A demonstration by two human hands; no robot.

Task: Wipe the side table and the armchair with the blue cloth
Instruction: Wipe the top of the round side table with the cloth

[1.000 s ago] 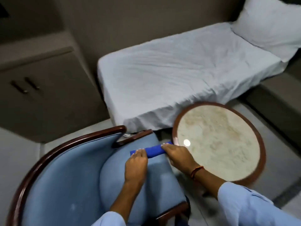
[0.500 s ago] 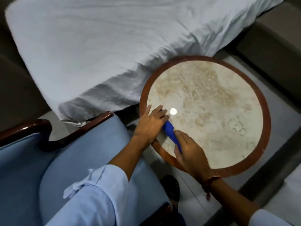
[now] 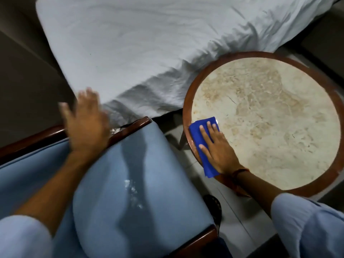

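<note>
1. Right hand [image 3: 216, 149] is lying flat, palm down, fingers [image 3: 203, 131] spread, pressing the blue cloth [image 3: 199, 135] onto the table [image 3: 187, 101]; it is not gripping the cloth, only pinning it under palm and fingers.
2. Blue cloth is sitting at the table's 8 o'clock edge, partly on the cream marble top, partly across the brown wooden rim, with its lower corner hanging past the rim toward 6 o'clock.
3. Table is round, with a veined marble centre and a dark wood ring, occupying the 3 o'clock side of the view; one leg is showing under the rim at 9 o'clock of the table.
4. Left hand [image 3: 86, 125] is open, fingers splayed, holding nothing, motion-blurred; it is over the armchair's wooden rail at 9 o'clock of the view, contact with the rail cannot be told.
5. Armchair [image 3: 141, 183] with light blue upholstery and dark wood frame is filling the 7 o'clock area; white specks are showing on the seat cushion near its middle.
6. Bed [image 3: 130, 43] with a wrinkled white sheet is spanning 12 o'clock, its corner hanging down between armchair and table.
7. Pale blue sleeves are showing at 5 and 7 o'clock; a reddish thread band [image 3: 240, 171] is sitting on the right wrist.
8. Dark shoe [image 3: 214, 203] is showing on the floor between armchair and table.
</note>
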